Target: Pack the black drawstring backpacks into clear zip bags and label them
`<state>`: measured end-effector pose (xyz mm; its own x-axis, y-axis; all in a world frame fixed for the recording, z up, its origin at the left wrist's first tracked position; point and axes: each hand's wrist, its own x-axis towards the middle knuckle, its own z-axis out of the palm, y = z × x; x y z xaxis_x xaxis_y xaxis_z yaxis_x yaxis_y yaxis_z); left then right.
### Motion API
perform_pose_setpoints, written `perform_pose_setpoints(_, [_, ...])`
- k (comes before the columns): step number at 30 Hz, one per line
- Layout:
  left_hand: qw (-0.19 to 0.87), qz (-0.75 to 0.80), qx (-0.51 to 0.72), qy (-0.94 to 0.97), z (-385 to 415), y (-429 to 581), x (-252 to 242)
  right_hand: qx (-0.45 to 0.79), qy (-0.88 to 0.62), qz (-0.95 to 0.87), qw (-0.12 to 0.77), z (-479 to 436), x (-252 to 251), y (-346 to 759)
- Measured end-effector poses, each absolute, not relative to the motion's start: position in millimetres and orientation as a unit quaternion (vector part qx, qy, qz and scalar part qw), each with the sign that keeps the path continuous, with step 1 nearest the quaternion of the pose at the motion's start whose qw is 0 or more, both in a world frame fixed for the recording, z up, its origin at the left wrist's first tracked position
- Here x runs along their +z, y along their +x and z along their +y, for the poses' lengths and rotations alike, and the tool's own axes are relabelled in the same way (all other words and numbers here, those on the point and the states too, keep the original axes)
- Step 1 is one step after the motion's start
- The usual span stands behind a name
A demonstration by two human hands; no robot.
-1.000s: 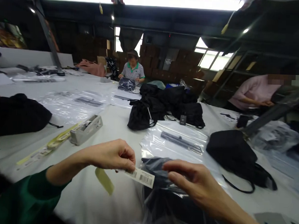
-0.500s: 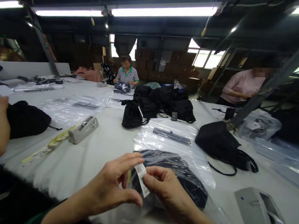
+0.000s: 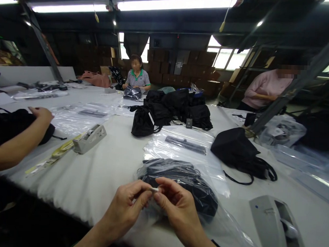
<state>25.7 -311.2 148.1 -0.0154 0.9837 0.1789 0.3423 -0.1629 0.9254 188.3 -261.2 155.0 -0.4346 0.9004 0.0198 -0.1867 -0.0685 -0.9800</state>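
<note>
Over the near side of the table, my left hand (image 3: 126, 203) and my right hand (image 3: 179, 205) meet, fingertips pinched together. Between them is a small white paper strip (image 3: 154, 189), seen almost edge-on; it looks like a label. Just beyond and partly behind my hands lies a clear plastic bag (image 3: 205, 191) with a folded black fabric item inside. Its loose end spreads toward the lower right. Past it is a stack of flat clear plastic bags (image 3: 158, 142) with dark printing.
Grey tape dispensers stand at right (image 3: 263, 220) and left (image 3: 89, 139). A black drawstring bag (image 3: 235, 149) lies at right; more black bags (image 3: 178, 106) are piled behind. At left, another person's arm (image 3: 23, 136) reaches over a black bag. Two people work farther back.
My left hand has closed on the strip, which has turned from facing me to nearly edge-on. At left, the other person's arm has reached farther in over the black bag.
</note>
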Motion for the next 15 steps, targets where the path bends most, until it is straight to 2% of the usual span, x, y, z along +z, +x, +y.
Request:
perform_pose_setpoints(7, [0.266,0.524,0.435,0.682,-310,33,148,0.521,-0.327,-0.706,0.351,-260,170,202])
perform_pose_setpoints(12, [0.23,0.524,0.425,0.702,-306,36,144,0.432,-0.325,-0.751,0.38,-257,169,210])
perform_pose_setpoints(15, [0.254,0.557,0.419,0.671,-304,38,145,0.399,-0.313,-0.762,0.403,-256,167,213])
